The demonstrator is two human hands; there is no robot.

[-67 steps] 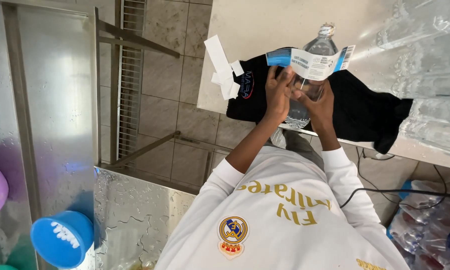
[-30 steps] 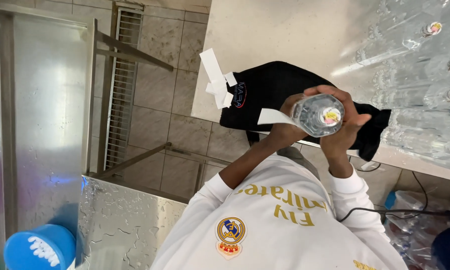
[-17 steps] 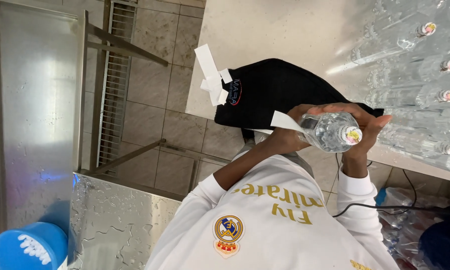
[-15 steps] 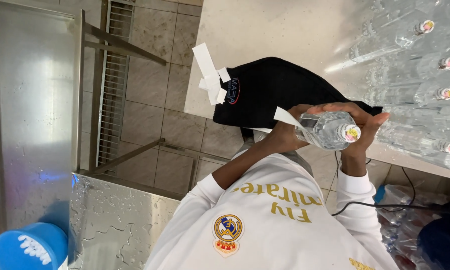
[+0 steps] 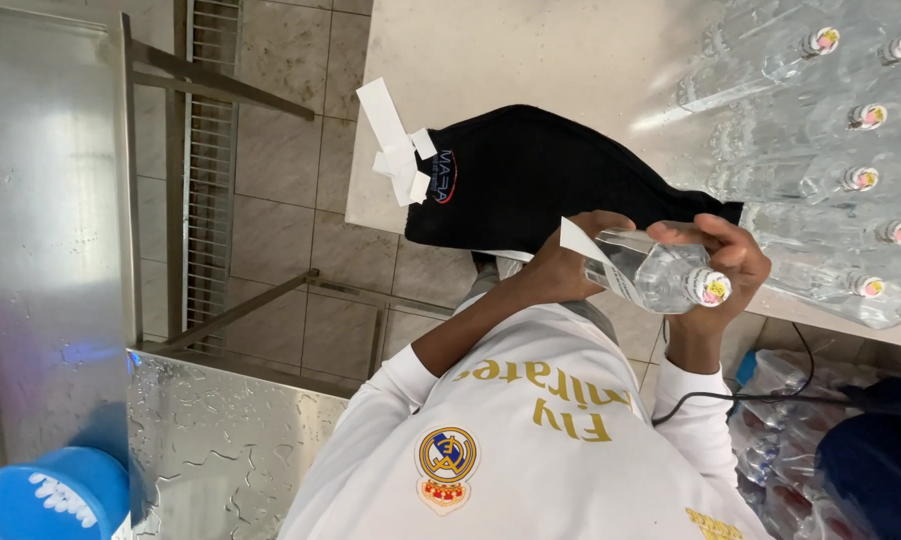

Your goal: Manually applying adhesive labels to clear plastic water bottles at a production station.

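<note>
Tiled floor, beige counter [image 5: 531, 50] ahead of you, steel bench [image 5: 51, 220] off to one side. Black cloth [image 5: 531, 170] lies on the counter edge with white paper strips [image 5: 396, 140] at its end; a row of clear bottles [image 5: 821, 150] lies just beyond. Your left hand [image 5: 561, 265] is closed on the base of a clear plastic bottle [image 5: 656, 272], white label [image 5: 583, 245] sticking out. Your right hand [image 5: 726, 265] wraps the neck end. You hold the bottle tilted, above the counter edge.

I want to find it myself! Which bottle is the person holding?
Find the pale counter with rows of clear bottles lying on it. Just below its edge, both hands hold one clear bottle. Only this one has a white label sticking out.
</note>
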